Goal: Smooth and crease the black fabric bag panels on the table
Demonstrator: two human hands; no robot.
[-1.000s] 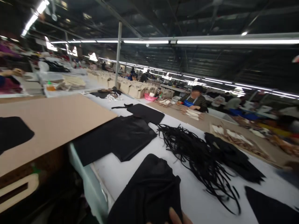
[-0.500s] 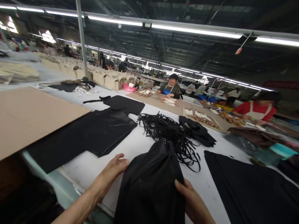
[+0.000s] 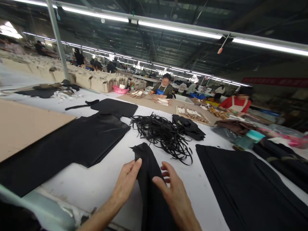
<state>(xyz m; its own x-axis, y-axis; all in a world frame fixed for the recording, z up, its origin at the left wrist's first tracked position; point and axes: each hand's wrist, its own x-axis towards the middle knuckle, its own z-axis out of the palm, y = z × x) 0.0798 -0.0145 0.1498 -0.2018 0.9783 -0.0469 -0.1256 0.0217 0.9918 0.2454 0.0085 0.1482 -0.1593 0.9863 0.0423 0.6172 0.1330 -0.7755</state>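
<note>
A narrow folded piece of black fabric (image 3: 147, 166) lies on the white table (image 3: 101, 179) in front of me. My left hand (image 3: 127, 180) rests on its left edge with fingers stretched out. My right hand (image 3: 173, 189) presses on its right side, fingers spread and slightly bent. Beyond the fabric sits a tangle of black straps (image 3: 160, 132).
Flat black fabric panels lie at the left (image 3: 72, 141) and right (image 3: 243, 183). A brown cardboard sheet (image 3: 26, 123) covers the left of the table. A teal container (image 3: 250, 137) stands at the right. People work at tables behind, one in red (image 3: 234, 103), one in stripes (image 3: 163, 88).
The view has swung right. The black fabric has been folded narrower, and both hands have moved closer together onto it.
</note>
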